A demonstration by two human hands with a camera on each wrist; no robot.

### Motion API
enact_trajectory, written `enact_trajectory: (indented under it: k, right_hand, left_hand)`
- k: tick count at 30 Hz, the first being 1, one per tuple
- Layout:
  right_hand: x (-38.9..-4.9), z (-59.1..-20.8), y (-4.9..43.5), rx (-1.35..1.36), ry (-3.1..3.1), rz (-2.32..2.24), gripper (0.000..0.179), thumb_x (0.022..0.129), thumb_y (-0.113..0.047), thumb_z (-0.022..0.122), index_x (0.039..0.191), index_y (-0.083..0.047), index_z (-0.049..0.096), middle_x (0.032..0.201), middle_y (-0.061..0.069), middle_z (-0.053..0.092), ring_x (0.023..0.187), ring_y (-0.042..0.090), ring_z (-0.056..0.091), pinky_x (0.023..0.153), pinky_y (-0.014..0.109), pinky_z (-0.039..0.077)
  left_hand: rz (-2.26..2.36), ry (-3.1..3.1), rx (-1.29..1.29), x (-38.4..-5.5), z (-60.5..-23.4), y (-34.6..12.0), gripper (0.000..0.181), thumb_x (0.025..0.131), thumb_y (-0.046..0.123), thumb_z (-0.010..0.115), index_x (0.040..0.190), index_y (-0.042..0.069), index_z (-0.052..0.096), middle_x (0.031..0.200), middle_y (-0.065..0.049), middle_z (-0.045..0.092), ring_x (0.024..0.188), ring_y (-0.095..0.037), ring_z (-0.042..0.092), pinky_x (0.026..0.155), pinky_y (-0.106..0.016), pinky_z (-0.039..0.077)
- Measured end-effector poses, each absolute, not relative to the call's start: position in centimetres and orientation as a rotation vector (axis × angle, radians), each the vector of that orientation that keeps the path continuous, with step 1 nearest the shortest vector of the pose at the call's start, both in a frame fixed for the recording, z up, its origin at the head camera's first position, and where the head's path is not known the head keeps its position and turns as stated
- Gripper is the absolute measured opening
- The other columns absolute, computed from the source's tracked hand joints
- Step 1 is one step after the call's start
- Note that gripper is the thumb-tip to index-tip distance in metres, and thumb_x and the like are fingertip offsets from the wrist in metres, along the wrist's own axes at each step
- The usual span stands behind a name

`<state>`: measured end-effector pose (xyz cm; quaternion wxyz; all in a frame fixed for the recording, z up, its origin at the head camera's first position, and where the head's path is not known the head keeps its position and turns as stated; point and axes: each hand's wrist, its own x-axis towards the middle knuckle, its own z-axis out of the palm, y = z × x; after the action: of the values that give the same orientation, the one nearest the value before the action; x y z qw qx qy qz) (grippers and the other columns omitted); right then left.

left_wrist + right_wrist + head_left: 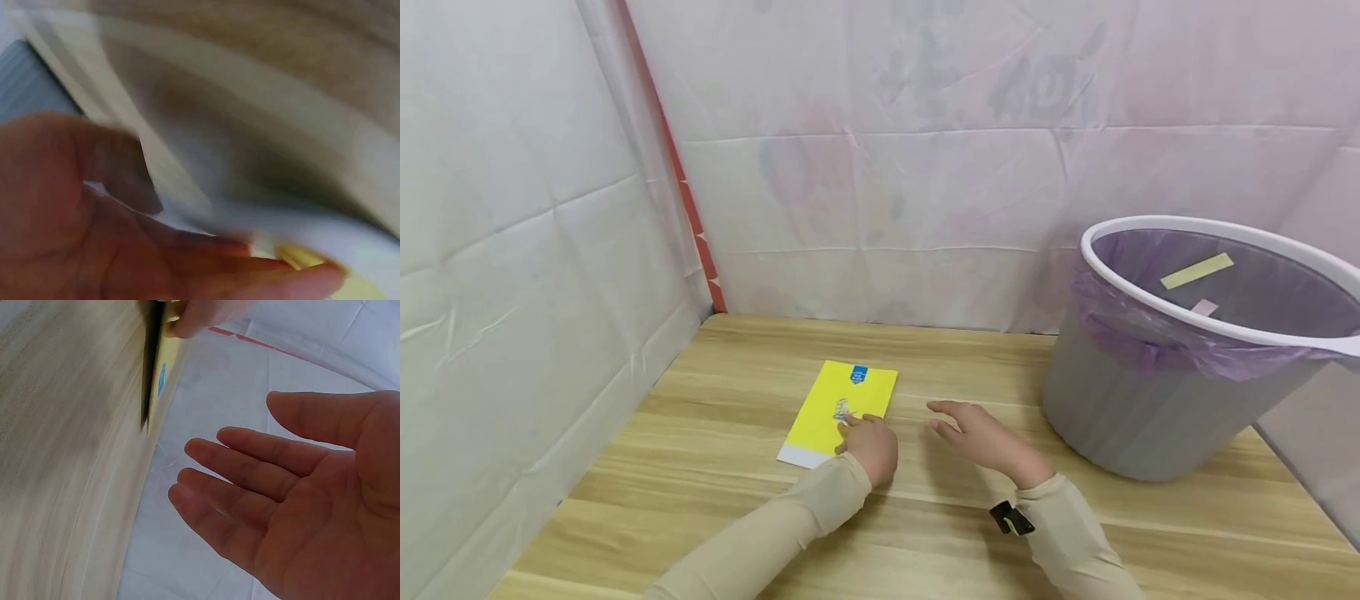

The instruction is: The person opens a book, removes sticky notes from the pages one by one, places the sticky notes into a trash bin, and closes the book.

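A thin yellow booklet (829,408) with a blue label and a white strip along its near end lies at the middle of the wooden table. My left hand (872,450) grips its near right edge, thumb and fingers on either side. In the right wrist view, the booklet (161,381) appears edge-on with a dark shadow under it, below the left hand (209,312). The left wrist view is blurred; yellow shows at the fingertips (322,278). To the right, my right hand (988,437) hovers above the table, fingers extended and holding nothing.
A grey bin (1120,400) with a white rim and purple liner stands at the table's right, a yellow strip (1197,271) and a pinkish piece (1205,307) inside. Whitish sheeting (880,192) hangs behind and left of the wooden table (737,433).
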<state>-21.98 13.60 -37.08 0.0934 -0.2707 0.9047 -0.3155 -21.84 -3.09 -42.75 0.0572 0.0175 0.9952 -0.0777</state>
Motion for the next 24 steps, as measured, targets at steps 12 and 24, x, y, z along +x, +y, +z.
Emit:
enact_trajectory:
  k: [12,24]
  right_hand:
    - [-22.1,-37.5,13.0,-0.625,2.766,-0.967,0.041,0.1,-0.016,0.052,0.132,0.01,0.049,0.133,0.027,0.052,0.121,0.042,0.052,0.098,0.053,0.043]
    - [-23.3,-37.6,12.2,-0.298,2.389,-1.781,0.033,0.096,-0.014,0.059,0.118,0.01,0.059,0.102,0.018,0.068,0.087,0.022,0.067,0.076,0.037,0.057]
  left_hand:
    - [0.795,3.163,0.31,-21.2,-37.6,-8.5,0.035,0.088,-0.006,0.055,0.121,-0.013,0.047,0.085,-0.02,0.065,0.061,-0.022,0.063,0.046,-0.027,0.05]
    - [2.16,2.549,0.273,-20.6,-35.9,-10.0,0.031,0.1,0.001,0.043,0.13,-0.003,0.047,0.117,-0.02,0.061,0.096,-0.024,0.064,0.075,-0.029,0.055]
